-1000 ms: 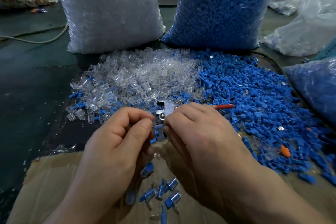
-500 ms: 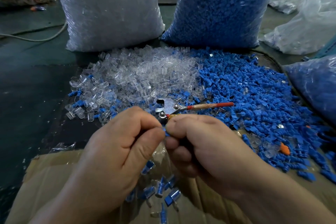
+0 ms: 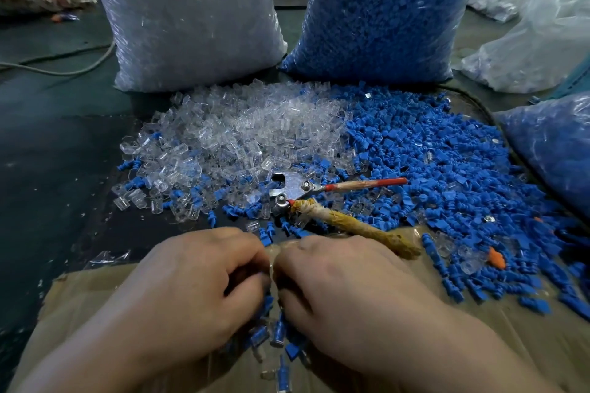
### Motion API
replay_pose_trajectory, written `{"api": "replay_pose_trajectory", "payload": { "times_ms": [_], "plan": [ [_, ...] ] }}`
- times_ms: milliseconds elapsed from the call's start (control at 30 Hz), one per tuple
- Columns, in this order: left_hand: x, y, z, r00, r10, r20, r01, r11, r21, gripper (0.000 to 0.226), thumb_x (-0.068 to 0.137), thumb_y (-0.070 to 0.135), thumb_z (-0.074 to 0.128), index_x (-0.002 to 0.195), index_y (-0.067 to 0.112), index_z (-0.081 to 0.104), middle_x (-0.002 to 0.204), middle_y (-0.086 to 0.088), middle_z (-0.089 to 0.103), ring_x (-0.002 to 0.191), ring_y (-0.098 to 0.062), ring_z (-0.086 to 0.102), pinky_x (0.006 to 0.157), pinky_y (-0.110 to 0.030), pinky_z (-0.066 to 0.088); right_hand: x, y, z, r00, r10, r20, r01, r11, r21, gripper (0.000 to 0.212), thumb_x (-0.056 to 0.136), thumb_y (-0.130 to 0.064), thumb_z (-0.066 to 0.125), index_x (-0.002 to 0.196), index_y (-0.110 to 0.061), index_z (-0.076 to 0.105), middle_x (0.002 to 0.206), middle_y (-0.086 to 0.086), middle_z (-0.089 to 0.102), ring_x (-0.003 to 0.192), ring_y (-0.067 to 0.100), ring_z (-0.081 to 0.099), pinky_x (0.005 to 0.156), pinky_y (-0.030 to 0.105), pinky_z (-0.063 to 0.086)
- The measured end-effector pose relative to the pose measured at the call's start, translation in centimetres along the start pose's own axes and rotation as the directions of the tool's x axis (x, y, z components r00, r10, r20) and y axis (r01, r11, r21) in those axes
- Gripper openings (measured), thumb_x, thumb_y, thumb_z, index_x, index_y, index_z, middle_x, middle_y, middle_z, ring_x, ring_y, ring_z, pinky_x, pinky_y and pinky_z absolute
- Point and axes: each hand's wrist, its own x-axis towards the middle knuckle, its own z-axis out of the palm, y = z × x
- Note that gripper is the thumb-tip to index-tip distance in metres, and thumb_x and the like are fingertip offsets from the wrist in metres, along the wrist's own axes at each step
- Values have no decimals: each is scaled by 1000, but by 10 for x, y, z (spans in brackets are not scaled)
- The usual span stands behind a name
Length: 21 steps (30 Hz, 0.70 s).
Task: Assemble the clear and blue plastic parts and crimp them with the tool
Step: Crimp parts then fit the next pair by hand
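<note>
Since both hands curl knuckles-up with their fingertips meeting out of sight, I cannot tell whether the left hand or the right hand pinches a part. Only a faint clear glint shows in the gap between them.

Directly beneath the hands, a small heap of joined pieces lies on the cardboard. These parts look light, rigid and smooth, so a loose pinch would probably let one skid away. Fingertips across the flat blue head or the sides of the clear barrel seem the surest hold.

Just beyond the right hand's knuckles lies the crimping tool, and neither hand holds it. Its cloth-wrapped handle points back toward that hand and its red handle splays off to the right. Being metal, it is likely the heaviest item here, and the wrapped handle is the natural grip.

Farther out, the clear parts spread beyond the left hand and the blue parts beyond the right. Behind them stand a clear-filled bag and a blue-filled bag.
</note>
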Motion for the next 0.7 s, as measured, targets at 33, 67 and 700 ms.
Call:
{"api": "replay_pose_trajectory", "payload": {
  "times_ms": [33,67,700],
  "plan": [
    [0,1,0,1000,20,19,-20,1000,-7,33,75,59,44,91,41,67,84,22,63,79,0,61,67,-31,54,0,0,0,1000,-1,15,1,1000,2,13,97,-39,40,99,-29,49,91,-9,49,81,21,48,67,36,42],
    [-1,2,-1,999,36,35,-36,999,-10,30,76,56,47,91,40,67,83,22,62,77,2,61,65,-31,54,0,0,0,999,2,38,-2,1000,3,14,96,-38,42,99,-29,51,95,-7,55,84,22,52,70,38,47],
    [13,-2,15,960,-196,-200,224,966,130,25,88,49,57,113,45,58,105,27,55,99,0,50,77,-23,37,28,13,22,969,89,-233,-136,972,-194,28,100,-52,35,109,-28,47,86,-5,32,69,25,46,47,35,18]
  ]
}}
